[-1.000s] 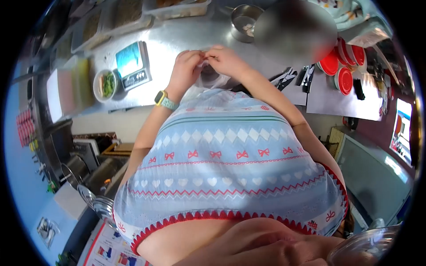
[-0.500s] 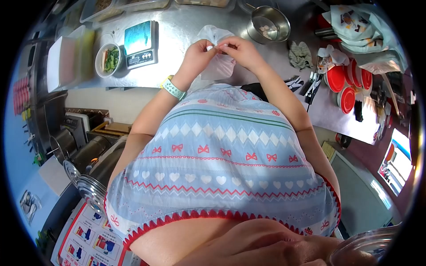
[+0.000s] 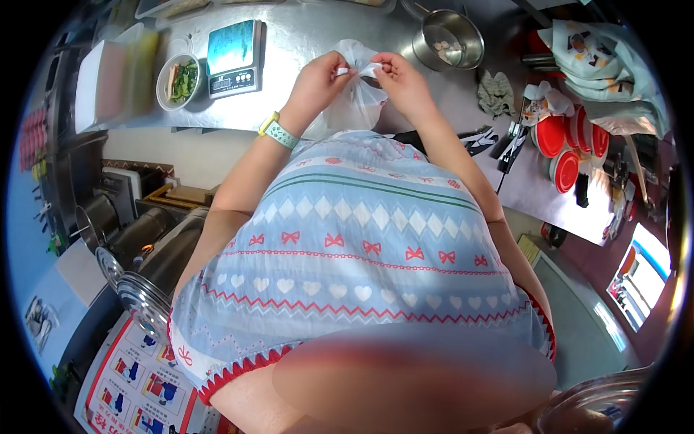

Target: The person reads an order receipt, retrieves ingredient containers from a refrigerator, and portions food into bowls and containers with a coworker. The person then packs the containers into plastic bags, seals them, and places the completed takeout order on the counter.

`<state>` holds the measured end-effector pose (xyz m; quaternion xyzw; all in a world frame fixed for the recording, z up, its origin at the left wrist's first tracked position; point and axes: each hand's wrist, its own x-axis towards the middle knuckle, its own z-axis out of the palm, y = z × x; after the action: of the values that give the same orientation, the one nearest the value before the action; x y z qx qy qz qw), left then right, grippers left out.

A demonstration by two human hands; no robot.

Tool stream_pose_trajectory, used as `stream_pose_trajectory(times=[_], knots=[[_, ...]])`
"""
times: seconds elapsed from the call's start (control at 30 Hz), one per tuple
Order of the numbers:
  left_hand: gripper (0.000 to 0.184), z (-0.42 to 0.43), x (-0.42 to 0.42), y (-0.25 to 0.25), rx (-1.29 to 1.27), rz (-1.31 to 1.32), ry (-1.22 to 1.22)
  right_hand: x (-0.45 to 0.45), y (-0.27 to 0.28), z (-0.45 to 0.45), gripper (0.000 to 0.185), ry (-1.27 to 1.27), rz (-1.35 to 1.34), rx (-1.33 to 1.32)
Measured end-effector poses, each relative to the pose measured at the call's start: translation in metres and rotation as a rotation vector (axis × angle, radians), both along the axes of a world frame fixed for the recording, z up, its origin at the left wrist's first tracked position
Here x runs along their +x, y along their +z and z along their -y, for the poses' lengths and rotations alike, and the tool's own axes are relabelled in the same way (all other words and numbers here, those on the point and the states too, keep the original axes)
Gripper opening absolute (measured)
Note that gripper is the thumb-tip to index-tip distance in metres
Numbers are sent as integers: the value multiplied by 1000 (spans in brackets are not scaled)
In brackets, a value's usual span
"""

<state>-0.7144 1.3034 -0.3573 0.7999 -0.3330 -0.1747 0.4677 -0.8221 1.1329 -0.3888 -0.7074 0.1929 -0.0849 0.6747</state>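
Note:
A translucent white plastic bag [image 3: 359,107] stands on the steel counter in front of me, its top gathered to a twist or knot. My left hand [image 3: 323,81] pinches one end of the gathered plastic. On the other side my right hand [image 3: 402,83] grips the opposite end, so the plastic is drawn out between them. Both hands are closed, a short gap apart. What lies inside the bag cannot be made out. A watch with a pale green band [image 3: 278,132] is on my left wrist.
Left of the bag are a digital scale [image 3: 235,81] and a bowl of greens [image 3: 181,81]. A steel pot [image 3: 473,49] stands at the back right, with a crumpled cloth [image 3: 496,92] nearer me. Red round lids [image 3: 564,170] and stacked bags [image 3: 589,61] lie farther right.
My hands have moved apart, from nearly touching to pulling the bag's ends outward. The gathered neck now shows between them. The view has shifted slightly.

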Motion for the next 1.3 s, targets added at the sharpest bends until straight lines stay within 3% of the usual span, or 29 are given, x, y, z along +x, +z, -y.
stream_pose_trajectory(times=[0.1, 0.2, 0.27, 0.3, 0.4, 0.47, 0.6, 0.67, 0.8, 0.87, 0.9, 0.97, 1.0, 1.07, 1.17, 1.3], knots=[[17, 5, 1, 9, 74, -111, -39, 6, 5, -16, 19, -62, -2, -8], [16, 8, 4, 8, 67, 67, -79, 8, 0, -19, 24, -56, -49, -133], [17, 9, 7, 7, 21, 163, -162, 11, -5, -17, 29, -59, 25, 105], [17, 9, 8, 6, 17, 164, -166, 11, -8, -17, 29, -63, 27, 102], [17, 8, 8, 1, -1, 33, -133, 8, -4, -23, 32, -134, 186, 160], [16, 8, 9, -1, 15, -356, -101, 6, 5, -25, 29, -196, 92, 194], [17, 7, 6, 1, -21, -373, -83, 4, 28, -25, 26, -110, -19, 213], [17, 6, 5, 3, -21, -365, -117, 7, 32, -23, 24, 69, -244, 41], [17, 7, 5, 1, -8, -401, -68, 7, 17, -18, 23, 44, -211, 114], [17, 10, 2, 7, 45, -361, -52, 4, 25, -21, 22, -73, -183, 523], [17, 12, 2, 9, 45, -361, -51, 5, 22, -17, 22, -72, -183, 523], [18, 13, -1, 10, 46, -374, -58, 5, 20, -13, 22, -56, -89, 812], [18, 13, 0, 8, 47, -375, -55, 3, 20, -11, 22, -54, -91, 813], [17, 11, 4, 1, 27, -453, -69, 7, 43, -11, 24, 191, -335, 296], [14, 8, 8, -4, 17, -468, -149, 11, 51, -2, 26, 314, -449, 170], [16, 2, 9, -1, -16, -554, -210, 12, 48, 3, 23, 302, -488, 199]])
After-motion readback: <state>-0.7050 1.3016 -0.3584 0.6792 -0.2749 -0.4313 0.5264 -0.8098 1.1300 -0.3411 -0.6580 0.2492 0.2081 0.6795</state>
